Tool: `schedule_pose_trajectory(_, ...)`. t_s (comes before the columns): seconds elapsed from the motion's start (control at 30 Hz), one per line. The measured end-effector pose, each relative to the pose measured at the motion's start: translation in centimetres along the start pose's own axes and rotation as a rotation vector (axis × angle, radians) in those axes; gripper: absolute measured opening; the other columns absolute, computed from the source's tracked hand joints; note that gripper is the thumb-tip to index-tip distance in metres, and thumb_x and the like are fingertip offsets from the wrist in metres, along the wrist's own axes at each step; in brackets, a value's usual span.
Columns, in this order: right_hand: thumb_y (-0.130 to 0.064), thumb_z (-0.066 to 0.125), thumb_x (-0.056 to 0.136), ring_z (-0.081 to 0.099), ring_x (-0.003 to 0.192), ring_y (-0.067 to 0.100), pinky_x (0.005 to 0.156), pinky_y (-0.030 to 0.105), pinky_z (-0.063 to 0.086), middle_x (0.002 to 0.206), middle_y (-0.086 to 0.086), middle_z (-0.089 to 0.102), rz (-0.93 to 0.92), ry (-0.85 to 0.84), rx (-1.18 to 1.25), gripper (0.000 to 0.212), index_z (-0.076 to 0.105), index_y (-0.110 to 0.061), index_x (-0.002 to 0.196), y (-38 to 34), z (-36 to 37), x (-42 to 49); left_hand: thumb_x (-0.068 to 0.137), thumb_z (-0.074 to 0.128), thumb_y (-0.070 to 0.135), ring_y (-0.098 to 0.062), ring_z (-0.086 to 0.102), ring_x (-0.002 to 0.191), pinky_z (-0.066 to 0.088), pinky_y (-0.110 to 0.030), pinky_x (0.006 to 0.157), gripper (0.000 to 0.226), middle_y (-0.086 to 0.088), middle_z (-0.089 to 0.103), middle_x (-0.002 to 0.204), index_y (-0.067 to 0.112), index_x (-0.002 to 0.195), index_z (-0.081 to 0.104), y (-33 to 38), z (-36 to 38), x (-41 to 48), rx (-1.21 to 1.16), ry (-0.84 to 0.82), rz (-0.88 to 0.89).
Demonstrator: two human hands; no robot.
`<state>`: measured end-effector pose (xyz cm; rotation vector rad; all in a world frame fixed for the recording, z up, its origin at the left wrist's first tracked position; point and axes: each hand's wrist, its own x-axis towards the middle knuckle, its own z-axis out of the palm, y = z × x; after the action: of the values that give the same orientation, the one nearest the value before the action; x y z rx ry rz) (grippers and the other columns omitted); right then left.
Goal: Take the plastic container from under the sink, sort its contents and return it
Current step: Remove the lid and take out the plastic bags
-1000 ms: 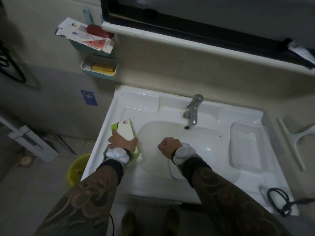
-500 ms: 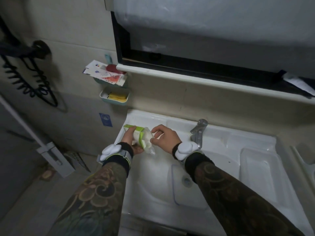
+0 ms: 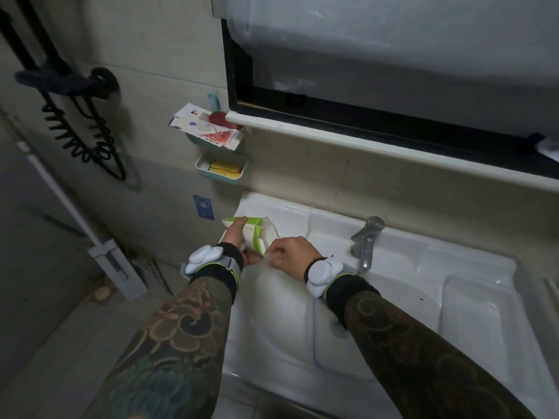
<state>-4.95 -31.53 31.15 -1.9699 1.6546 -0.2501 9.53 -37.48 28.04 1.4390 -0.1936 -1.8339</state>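
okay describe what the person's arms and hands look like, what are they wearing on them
Both forearms are covered in dark sleeve-like patterning with swirling floral designs in tan, brown and teal. Each wrist carries a black band edged in yellow-green with grey strapping, topped by a rounded white plastic device: one behind the left hand, one behind the right hand. The hands themselves are bare, without gloves.

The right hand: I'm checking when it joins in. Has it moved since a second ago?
Yes. The right hand has left the basin and gone left, away from the faucet, to the green-and-white package.
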Motion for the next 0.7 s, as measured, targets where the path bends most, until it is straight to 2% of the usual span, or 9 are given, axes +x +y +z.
schedule_pose_trajectory(0.1, -0.023, 0.062, 0.082, 0.065, 0.092, 0.024, 0.080, 0.029, 0.051, 0.097, 0.003, 0.073, -0.018, 0.048, 0.025, 0.016, 0.073, -0.018, 0.092, 0.4, -0.5, -0.1, 0.082, 0.064, 0.047, -0.027, 0.062, 0.089, 0.050, -0.042, 0.091, 0.036, -0.007, 0.062, 0.099, 0.017, 0.101, 0.058, 0.0, -0.2, 0.3, -0.002, 0.011, -0.005)
schedule_pose_trajectory(0.23, -0.021, 0.065, 0.080, 0.063, 0.082, 0.019, 0.076, 0.026, 0.051, 0.086, 0.000, 0.072, -0.011, 0.095, 0.124, 0.011, 0.072, -0.017, 0.087, 1.3, -0.9, -0.4, 0.083, 0.063, 0.046, -0.027, 0.060, 0.081, 0.050, -0.045, 0.088, 0.032, -0.008, 0.060, 0.092, 0.016, 0.090, 0.057, -0.1, -0.3, 0.4, 0.013, 0.015, -0.006)
schedule_pose_trajectory(0.37, -0.023, 0.068, 0.078, 0.055, 0.071, 0.010, 0.066, 0.014, 0.042, 0.077, -0.003, 0.068, 0.010, 0.169, 0.269, 0.006, 0.071, -0.021, 0.081, 1.8, -1.9, -0.9, 0.084, 0.061, 0.048, -0.029, 0.059, 0.083, 0.050, -0.048, 0.092, 0.034, -0.010, 0.059, 0.091, 0.015, 0.086, 0.055, -0.1, -0.5, 0.3, 0.038, 0.028, -0.021)
schedule_pose_trajectory(0.43, -0.024, 0.069, 0.077, 0.049, 0.066, 0.009, 0.060, 0.008, 0.038, 0.071, -0.003, 0.061, 0.040, 0.210, 0.344, 0.001, 0.070, -0.025, 0.076, 2.0, -2.6, -1.0, 0.084, 0.061, 0.049, -0.028, 0.059, 0.091, 0.048, -0.046, 0.098, 0.034, -0.009, 0.058, 0.091, 0.016, 0.084, 0.054, 0.0, -1.0, 0.3, 0.038, 0.030, -0.037)
schedule_pose_trajectory(0.5, -0.023, 0.070, 0.076, 0.046, 0.065, 0.010, 0.063, 0.012, 0.038, 0.070, -0.001, 0.058, 0.059, 0.233, 0.430, 0.006, 0.067, -0.026, 0.072, 2.3, -3.3, -1.3, 0.083, 0.062, 0.048, -0.027, 0.059, 0.090, 0.047, -0.046, 0.100, 0.033, -0.008, 0.057, 0.091, 0.016, 0.086, 0.054, -0.3, -1.4, 0.4, 0.043, 0.033, -0.053)
schedule_pose_trajectory(0.6, -0.016, 0.071, 0.076, 0.052, 0.072, 0.012, 0.073, 0.023, 0.042, 0.080, 0.014, 0.065, 0.045, 0.222, 0.542, 0.005, 0.068, -0.019, 0.073, 2.4, -4.3, -1.7, 0.083, 0.063, 0.047, -0.024, 0.057, 0.077, 0.047, -0.044, 0.099, 0.033, -0.007, 0.056, 0.086, 0.015, 0.089, 0.054, -0.7, -2.1, 0.1, 0.033, 0.024, -0.073)
schedule_pose_trajectory(0.63, -0.014, 0.070, 0.077, 0.054, 0.074, 0.011, 0.074, 0.023, 0.043, 0.081, 0.011, 0.068, 0.048, 0.223, 0.570, 0.007, 0.067, -0.018, 0.073, 2.5, -4.4, -1.7, 0.083, 0.063, 0.047, -0.024, 0.057, 0.077, 0.047, -0.043, 0.101, 0.034, -0.007, 0.056, 0.085, 0.015, 0.092, 0.055, -0.9, -2.3, 0.1, 0.040, 0.029, -0.078)
schedule_pose_trajectory(0.7, -0.011, 0.068, 0.078, 0.053, 0.064, 0.003, 0.063, 0.015, 0.040, 0.068, -0.010, 0.063, 0.078, 0.235, 0.627, 0.014, 0.062, -0.020, 0.069, 2.4, -5.0, -1.7, 0.082, 0.063, 0.047, -0.025, 0.057, 0.078, 0.045, -0.046, 0.105, 0.038, -0.007, 0.053, 0.077, 0.016, 0.101, 0.054, -1.0, -2.5, 0.1, 0.083, 0.044, -0.086)
